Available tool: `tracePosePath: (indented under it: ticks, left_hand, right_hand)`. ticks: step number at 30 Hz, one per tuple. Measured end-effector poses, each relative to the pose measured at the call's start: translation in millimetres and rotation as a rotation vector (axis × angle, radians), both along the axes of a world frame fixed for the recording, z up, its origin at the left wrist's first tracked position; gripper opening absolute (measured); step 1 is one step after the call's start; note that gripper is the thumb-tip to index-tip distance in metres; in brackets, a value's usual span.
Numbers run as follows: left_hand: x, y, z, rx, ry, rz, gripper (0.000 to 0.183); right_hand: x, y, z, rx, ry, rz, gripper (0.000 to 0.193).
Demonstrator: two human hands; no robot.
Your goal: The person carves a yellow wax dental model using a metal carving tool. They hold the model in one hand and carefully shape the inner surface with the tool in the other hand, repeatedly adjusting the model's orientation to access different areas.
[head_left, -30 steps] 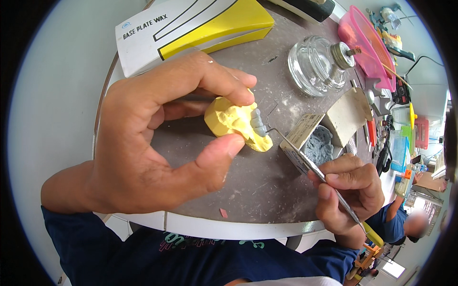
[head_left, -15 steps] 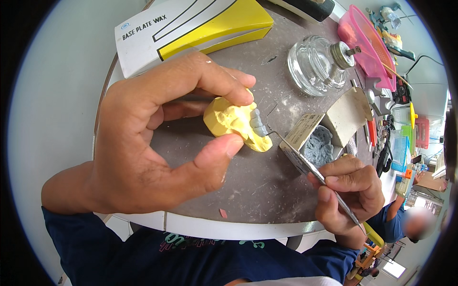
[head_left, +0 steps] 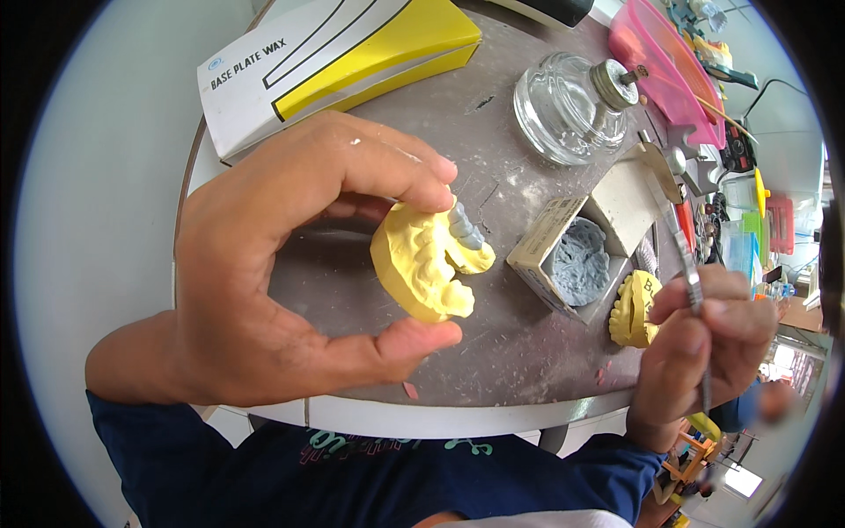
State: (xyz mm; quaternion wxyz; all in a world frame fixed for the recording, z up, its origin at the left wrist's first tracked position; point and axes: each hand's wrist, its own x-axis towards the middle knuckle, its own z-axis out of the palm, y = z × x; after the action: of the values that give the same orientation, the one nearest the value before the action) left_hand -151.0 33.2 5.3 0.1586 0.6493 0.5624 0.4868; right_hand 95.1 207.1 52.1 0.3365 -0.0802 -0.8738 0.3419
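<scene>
Between thumb and fingers, my left hand holds a yellow plaster dental model above the table. Grey wax teeth line the model's right side. My right hand grips a thin metal wax carving tool like a pen, well apart from the model, its upper end pointing away from me. Beside that hand, a second yellow dental model lies on the table, partly hidden by the fingers. Left of it stands an opened small carton with a lump of grey wax inside.
A glass spirit lamp stands at the far right, near a pink plastic basket. A white and yellow box lies at the back left. Red wax scraps dot the brown tabletop. Another person is blurred at the right.
My right hand has drawn the tool away from the grey teeth, rightward. My left hand has turned the model, showing more of its near side. The second model has come into sight.
</scene>
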Motion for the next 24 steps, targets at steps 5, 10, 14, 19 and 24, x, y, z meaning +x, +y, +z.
tracePosePath:
  ticks: [5,10,14,19,24]
  left_hand:
    - [0,0,-1,0.023,0.002,-0.015,0.062]
    - [8,-3,2,-0.052,-0.016,0.048,0.065]
    - [14,-4,2,-0.121,0.054,0.093,0.069]
    - [14,-1,6,-0.119,0.166,0.095,0.075]
    - [15,0,1,-0.084,0.188,0.1,0.079]
  right_hand:
    - [-10,28,15,0.142,0.074,-0.064,0.015]
    - [-26,41,12,0.02,0.169,-0.208,0.008]
    - [-31,46,8,0.028,0.139,-0.178,0.008]
    - [-30,45,4,-0.026,0.114,-0.139,0.006]
    - [-29,43,0,-0.027,0.1,-0.177,0.007]
